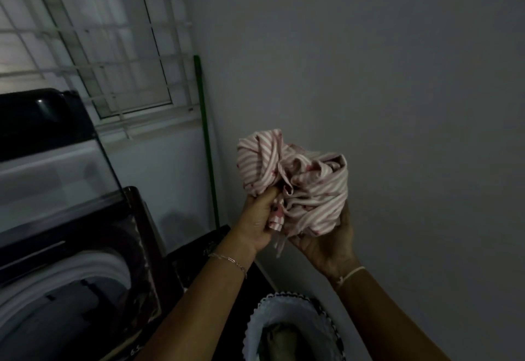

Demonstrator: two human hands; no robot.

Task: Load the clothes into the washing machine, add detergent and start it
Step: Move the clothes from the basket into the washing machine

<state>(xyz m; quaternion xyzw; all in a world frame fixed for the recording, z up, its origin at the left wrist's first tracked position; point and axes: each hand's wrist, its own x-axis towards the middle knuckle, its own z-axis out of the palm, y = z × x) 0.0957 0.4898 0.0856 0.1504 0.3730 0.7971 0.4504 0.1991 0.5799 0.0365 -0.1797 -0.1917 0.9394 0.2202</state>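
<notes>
A bunched pink-and-white striped garment (295, 178) is held up in front of the grey wall at mid-frame. My left hand (257, 220) grips its lower left folds with curled fingers. My right hand (326, 242) cups it from below on the right, fingers mostly hidden behind the cloth. The top-loading washing machine (71, 284) stands at the lower left with its glass lid (54, 144) raised and the white drum rim showing. A laundry basket (287, 321) with a scalloped white liner sits below my hands, a dull-coloured piece of cloth inside it.
A green pole (207, 147) leans in the corner beside the barred window (93, 39). A dark low object (199, 249) stands between the machine and the wall. The room is dim.
</notes>
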